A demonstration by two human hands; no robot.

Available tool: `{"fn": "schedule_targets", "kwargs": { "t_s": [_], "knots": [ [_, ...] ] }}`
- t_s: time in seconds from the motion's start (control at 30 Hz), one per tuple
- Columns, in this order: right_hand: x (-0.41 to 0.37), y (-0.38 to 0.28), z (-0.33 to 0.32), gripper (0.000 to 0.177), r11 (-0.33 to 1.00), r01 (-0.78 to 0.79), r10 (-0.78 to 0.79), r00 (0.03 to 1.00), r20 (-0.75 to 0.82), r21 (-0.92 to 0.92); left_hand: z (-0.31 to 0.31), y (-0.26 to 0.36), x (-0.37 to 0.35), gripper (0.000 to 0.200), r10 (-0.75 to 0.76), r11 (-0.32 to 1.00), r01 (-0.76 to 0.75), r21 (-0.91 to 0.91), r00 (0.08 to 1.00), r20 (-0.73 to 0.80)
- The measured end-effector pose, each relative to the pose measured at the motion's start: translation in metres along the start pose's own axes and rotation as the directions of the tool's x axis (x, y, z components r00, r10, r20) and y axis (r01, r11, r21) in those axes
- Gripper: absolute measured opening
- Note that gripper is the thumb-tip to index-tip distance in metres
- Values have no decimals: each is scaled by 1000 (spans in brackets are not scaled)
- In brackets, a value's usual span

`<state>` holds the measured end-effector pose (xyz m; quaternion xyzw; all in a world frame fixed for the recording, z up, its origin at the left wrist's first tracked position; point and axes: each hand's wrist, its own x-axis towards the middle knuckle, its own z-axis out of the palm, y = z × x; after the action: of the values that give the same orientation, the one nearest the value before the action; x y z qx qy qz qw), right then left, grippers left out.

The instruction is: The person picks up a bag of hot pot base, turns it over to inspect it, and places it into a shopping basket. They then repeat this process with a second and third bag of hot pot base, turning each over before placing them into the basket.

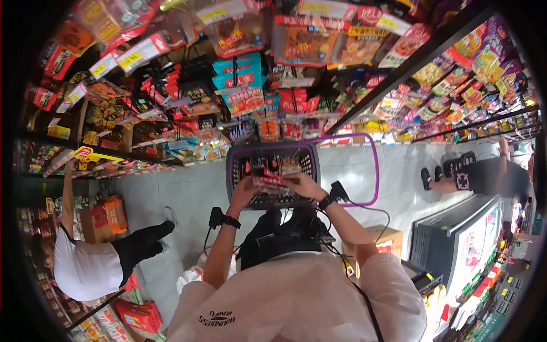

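Observation:
A dark grey shopping basket (pixel 231 171) with a purple handle (pixel 374 165) swung out to the right is in front of my body. Several small packaged snacks lie inside it. Over the basket's near half, my left hand (pixel 244 191) and my right hand (pixel 306 187) hold a small bunch of red snack packets (pixel 269 183) between them. Both hands have their fingers bent around the packets' ends. Print on the packets is too small to read, and the fingertips are partly hidden.
Hanging snack bags (pixel 239 85) with price tags fill the shelves ahead. At left a person in a white shirt (pixel 88 268) reaches toward a shelf; another person in dark clothes (pixel 496 176) stands at right. A cardboard box (pixel 384 239) and a grey display case (pixel 436 245) are at right.

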<state>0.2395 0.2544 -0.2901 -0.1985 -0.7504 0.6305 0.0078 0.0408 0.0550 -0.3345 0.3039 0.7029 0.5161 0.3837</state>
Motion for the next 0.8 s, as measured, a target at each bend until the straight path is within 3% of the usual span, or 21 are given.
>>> {"fn": "schedule_targets", "kwargs": {
  "t_s": [0.1, 0.13, 0.2, 0.23, 0.33, 0.43, 0.47, 0.5, 0.53, 0.67, 0.7, 0.8],
  "knots": [
    [8, 32, 4, 32, 960, -192, 170, 978, -120, -206, -4, -46, -16, 31, -217, 974, 203, -104, 964, -151],
    [12, 58, 9, 33, 927, -246, 210, 966, -152, -281, -3, -58, -29, 30, -325, 941, 313, -127, 941, -88],
    [18, 109, 17, 32, 947, -34, -51, 967, -251, -321, -3, -80, -47, 27, -512, 847, 511, -151, 859, 35],
    [17, 96, 15, 30, 975, -43, -22, 958, -286, -219, 3, -76, -61, 26, -536, 826, 535, -176, 843, 50],
    [29, 174, 26, 31, 920, -291, 187, 915, -359, -262, 7, -120, -99, 23, -585, 804, 594, -17, 796, 154],
    [35, 217, 32, 33, 909, -363, 253, 871, -422, -203, 14, -151, -128, 25, -642, 758, 652, -26, 752, 151],
    [48, 232, 31, 33, 908, -376, 266, 856, -444, -182, 14, -164, -131, 25, -665, 744, 664, 71, 727, 173],
    [58, 254, 33, 33, 874, -452, 346, 838, -423, -180, 18, -179, -135, 26, -702, 705, 709, 6, 697, 147],
    [70, 271, 35, 32, 883, -430, 318, 843, -434, -189, 24, -188, -134, 26, -740, 659, 750, -59, 660, 129],
    [106, 349, 46, 32, 872, -406, 256, 855, -451, -275, 40, -218, -123, 25, -741, 647, 756, -94, 654, 153],
    [113, 356, 50, 34, 869, -398, 217, 840, -498, -293, 48, -242, -124, 24, -763, 609, 775, -171, 631, 142],
    [146, 368, 61, 43, 826, -436, 135, 767, -627, -357, 60, -232, -96, 24, -762, 616, 777, -131, 630, 150]
  ]
}}
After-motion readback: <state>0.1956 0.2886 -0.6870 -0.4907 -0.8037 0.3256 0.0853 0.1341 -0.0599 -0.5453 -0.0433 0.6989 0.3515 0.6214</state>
